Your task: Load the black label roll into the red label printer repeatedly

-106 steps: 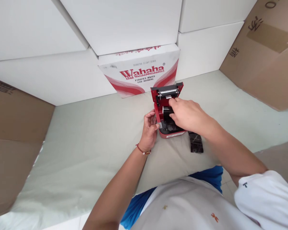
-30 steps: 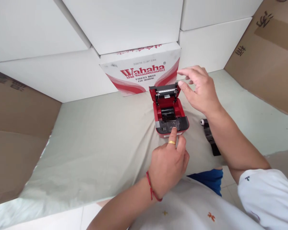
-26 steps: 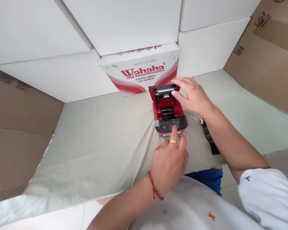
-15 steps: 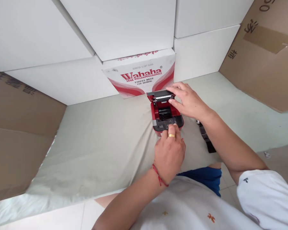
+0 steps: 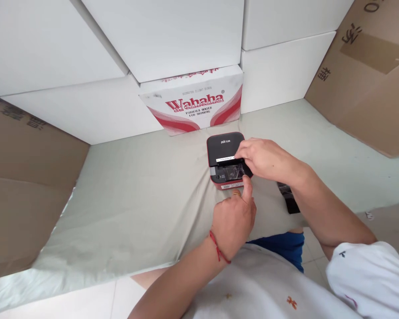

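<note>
The lid (image 5: 224,148) of the red-and-black device (image 5: 232,185), earlier raised, has been lowered over the red interior; the black roll formerly exposed there is now concealed, and the lettering and white strip (image 5: 225,159) on the lid's outer face have been brought into view. The right hand (image 5: 264,158), first seen inside the device, has been brought to the lid's near edge, while the left hand (image 5: 234,219) has been moved from the device's side to its front.
</note>
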### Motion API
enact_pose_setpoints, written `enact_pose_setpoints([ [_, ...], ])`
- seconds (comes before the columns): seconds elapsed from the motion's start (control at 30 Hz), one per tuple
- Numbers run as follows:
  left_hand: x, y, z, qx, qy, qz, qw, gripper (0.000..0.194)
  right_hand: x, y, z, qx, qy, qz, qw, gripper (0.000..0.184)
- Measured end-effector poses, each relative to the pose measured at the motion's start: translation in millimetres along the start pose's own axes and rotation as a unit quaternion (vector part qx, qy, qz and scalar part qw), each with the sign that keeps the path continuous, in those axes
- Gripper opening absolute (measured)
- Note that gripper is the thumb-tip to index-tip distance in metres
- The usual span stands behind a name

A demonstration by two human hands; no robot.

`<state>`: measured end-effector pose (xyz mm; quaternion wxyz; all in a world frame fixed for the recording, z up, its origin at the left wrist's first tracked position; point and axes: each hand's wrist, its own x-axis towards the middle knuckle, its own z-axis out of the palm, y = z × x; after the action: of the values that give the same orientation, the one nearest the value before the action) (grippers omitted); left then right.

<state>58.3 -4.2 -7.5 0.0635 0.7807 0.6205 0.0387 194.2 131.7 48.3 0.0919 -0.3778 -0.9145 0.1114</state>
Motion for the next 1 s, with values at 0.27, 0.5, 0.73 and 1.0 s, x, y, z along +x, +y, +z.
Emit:
enact_pose_setpoints([
  [0.27, 0.0, -2.8, 9.9, -0.036, 0.007, 0.048, 0.998, 0.067, 0.5, -26.2, -5.6, -0.086, -0.082, 0.058, 0.991, 0.03],
  [0.5, 3.9, -9.5, 1.4, -0.088, 0.002, 0.049, 0.995, 0.063, -18.3, -19.3, 15.4, -0.062, -0.013, 0.062, 0.996, 0.033],
  [0.73, -6.5, -56.6, -19.0, -0.315, 0.187, -0.014, 0.93, 0.027, -47.2, -13.5, 55.3, 0.002, 0.173, -0.007, 0.985, 0.05],
  [1.0, 47.0, -132.3, 19.3, -0.601, 0.186, -0.116, 0.769, 0.069, -77.8, -15.6, 79.1, 0.052, 0.267, -0.071, 0.96, 0.062],
])
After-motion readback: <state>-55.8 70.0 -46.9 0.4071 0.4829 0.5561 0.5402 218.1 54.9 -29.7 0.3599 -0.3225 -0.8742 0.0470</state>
